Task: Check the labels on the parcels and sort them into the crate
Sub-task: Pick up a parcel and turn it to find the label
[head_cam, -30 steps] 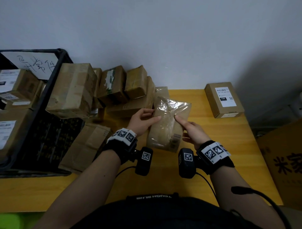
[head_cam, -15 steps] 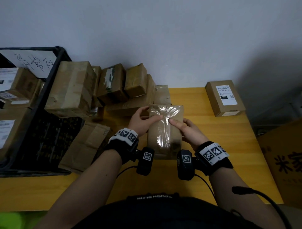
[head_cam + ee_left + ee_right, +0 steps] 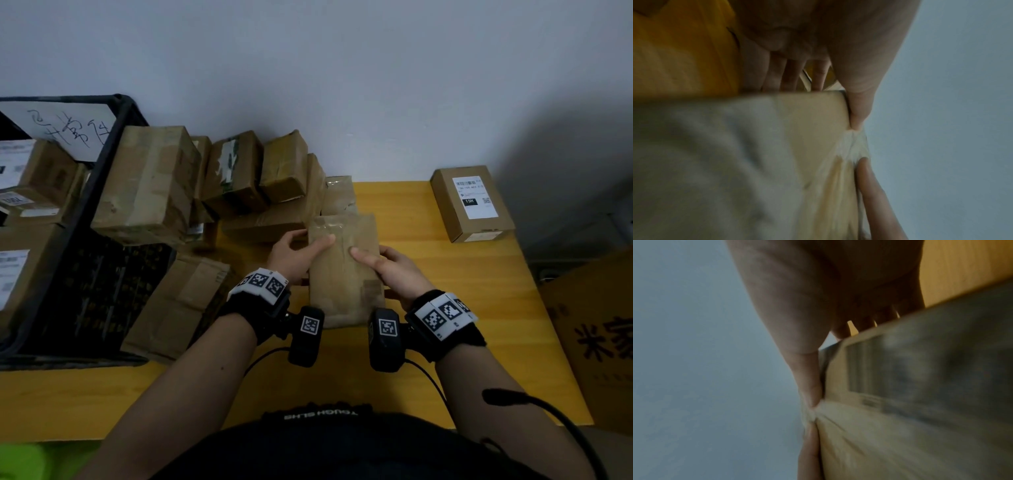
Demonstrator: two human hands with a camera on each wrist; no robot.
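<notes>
**Q:** Where does the crate lie relative to the parcel I hold?

**A:** The black crate (image 3: 102, 192) sits at the far left of the surface (image 3: 479, 274), already holding labelled boxes. My left hand (image 3: 291, 253) is the nearer hand to it. The flat parcel (image 3: 346, 270), brown paper under clear film, is between both hands above the surface, centre.

**Q:** Grip state and orientation?

**A:** Left hand pinches the left edge, thumb on top, fingers underneath. My right hand (image 3: 394, 274) pinches the right edge likewise. The parcel's long axis runs from my body toward the wall; broad face up. No label reads on that face. I judge the move to be leftward.
</notes>
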